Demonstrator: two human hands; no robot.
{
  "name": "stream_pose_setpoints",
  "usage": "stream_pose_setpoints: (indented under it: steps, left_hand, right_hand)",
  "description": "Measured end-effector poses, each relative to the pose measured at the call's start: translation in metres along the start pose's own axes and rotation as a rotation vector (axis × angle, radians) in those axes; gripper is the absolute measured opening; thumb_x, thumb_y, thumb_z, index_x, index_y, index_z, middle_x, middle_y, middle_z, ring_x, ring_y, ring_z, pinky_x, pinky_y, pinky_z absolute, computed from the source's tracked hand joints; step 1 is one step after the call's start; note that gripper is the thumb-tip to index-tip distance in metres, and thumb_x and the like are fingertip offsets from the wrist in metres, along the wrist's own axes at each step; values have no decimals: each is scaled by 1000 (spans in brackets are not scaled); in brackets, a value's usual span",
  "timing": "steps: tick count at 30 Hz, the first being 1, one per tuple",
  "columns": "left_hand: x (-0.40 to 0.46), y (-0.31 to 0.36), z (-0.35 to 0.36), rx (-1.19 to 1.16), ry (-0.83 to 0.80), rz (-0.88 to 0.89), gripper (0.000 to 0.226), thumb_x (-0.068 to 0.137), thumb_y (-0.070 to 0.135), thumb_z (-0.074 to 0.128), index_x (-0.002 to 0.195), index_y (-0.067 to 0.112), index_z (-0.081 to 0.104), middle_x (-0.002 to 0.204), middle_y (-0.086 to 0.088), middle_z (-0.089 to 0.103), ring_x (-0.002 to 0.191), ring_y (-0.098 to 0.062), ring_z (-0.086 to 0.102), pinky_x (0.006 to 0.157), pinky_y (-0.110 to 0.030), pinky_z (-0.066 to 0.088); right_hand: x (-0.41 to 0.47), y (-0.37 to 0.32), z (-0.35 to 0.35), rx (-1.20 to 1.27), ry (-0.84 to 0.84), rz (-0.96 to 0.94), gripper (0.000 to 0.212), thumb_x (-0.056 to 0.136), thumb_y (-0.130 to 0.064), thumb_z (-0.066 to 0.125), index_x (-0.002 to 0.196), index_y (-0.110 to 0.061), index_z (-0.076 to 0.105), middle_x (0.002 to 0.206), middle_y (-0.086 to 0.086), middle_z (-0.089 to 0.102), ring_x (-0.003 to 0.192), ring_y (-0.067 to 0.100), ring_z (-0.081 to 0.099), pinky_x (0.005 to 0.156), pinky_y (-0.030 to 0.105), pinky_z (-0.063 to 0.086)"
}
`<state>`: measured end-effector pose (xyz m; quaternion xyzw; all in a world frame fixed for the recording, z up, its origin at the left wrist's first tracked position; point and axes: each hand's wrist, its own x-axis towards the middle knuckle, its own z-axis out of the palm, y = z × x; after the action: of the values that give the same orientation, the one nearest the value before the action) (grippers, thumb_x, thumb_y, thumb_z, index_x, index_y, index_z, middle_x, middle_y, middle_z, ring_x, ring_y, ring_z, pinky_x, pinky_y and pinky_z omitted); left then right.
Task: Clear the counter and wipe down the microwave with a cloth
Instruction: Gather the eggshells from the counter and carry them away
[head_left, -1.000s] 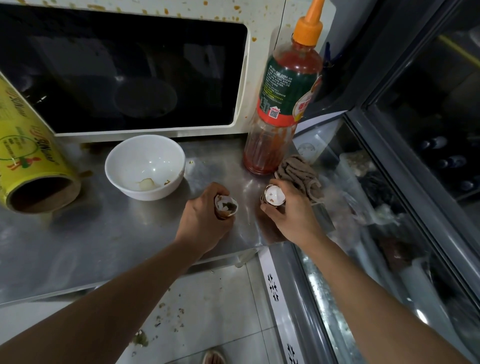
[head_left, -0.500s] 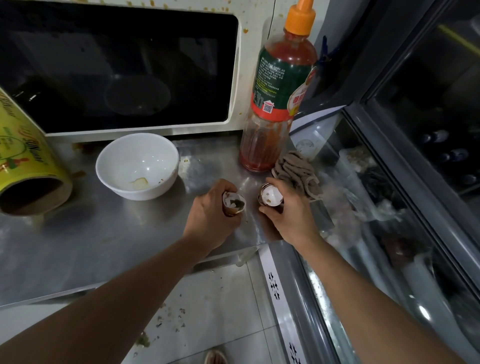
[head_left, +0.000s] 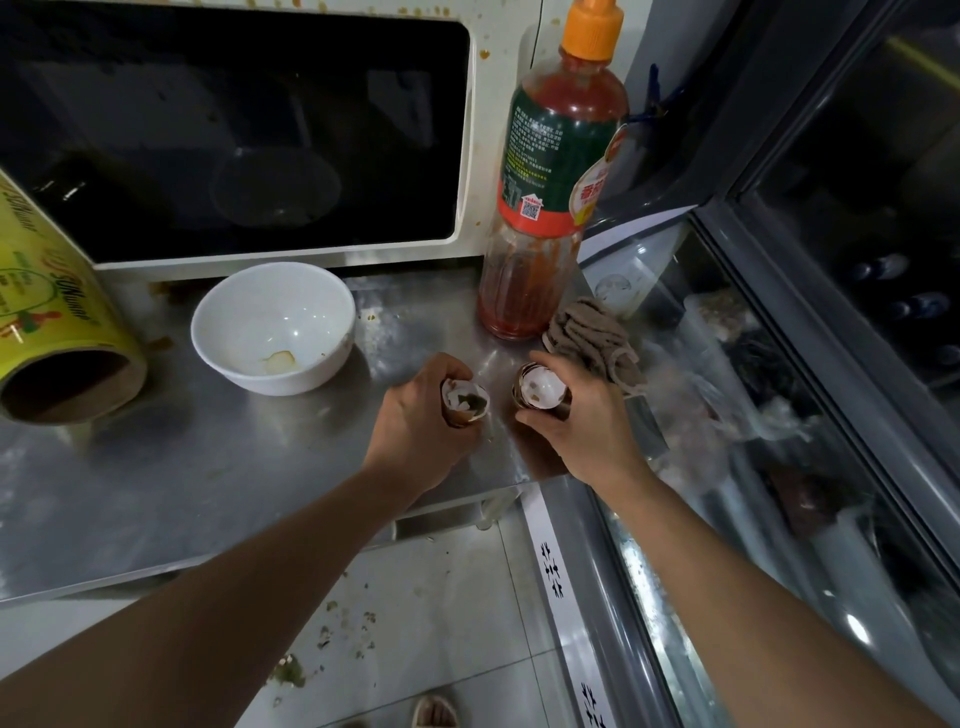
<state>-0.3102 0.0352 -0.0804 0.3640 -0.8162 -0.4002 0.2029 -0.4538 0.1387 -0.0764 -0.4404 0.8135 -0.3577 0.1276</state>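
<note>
Steel bench (head_left: 156, 467) beside a glass-topped freezer (head_left: 779, 467), spattered microwave (head_left: 234, 130) at the back.
One eggshell (head_left: 464, 402) is gripped by left hand (head_left: 415, 431), another eggshell (head_left: 542, 392) by right hand (head_left: 582, 431), fingers curled round each. Cloth (head_left: 592, 338) is bunched beside sauce bottle (head_left: 550, 208); white bowl (head_left: 272, 327) and yellow roll (head_left: 47, 322) are placed left.

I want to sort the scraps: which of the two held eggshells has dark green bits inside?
The eggshell in the left hand; the eggshell in the right hand, looks plain white inside.
</note>
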Motion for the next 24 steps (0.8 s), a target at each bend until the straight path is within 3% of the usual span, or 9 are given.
stream_pose_setpoints:
  steps: [8,13,19,22,24]
  left_hand:
    - [-11,11,-15,16,41,-60,36,68,18,77,94,26,55,78,11,62,69,-3,58,57,-10,44]
    - [-25,26,-39,7,126,-63,34,67,17,78,92,23,56,79,9,62,73,-11,60,62,-24,50]
    - [-51,43,-73,4,196,-30,35,65,10,79,91,17,57,86,5,63,75,-12,57,63,-16,43]
    - [-69,52,-89,9,224,5,34,65,7,79,92,11,59,87,-2,66,78,-20,60,65,-28,48]
    - [-80,56,-100,9,228,-2,34,66,7,78,94,11,59,88,-2,67,79,-20,61,65,-23,47]
  right_hand:
    - [3,-11,-22,31,9,-3,59,67,-9,82,122,-13,60,112,3,64,105,17,59,95,26,46]
    - [2,-30,-45,7,22,-51,56,65,-7,82,117,-9,62,115,9,61,108,25,57,94,41,49]
    - [-9,-59,-77,10,4,22,59,68,-14,81,121,-22,60,108,2,66,99,18,61,88,35,51]
    - [-24,-78,-84,-3,1,4,60,68,-15,82,122,-24,59,109,2,66,99,17,60,90,35,50]
    - [-36,-91,-85,-1,11,-13,60,67,-14,82,121,-23,60,109,4,65,100,20,60,91,36,49]
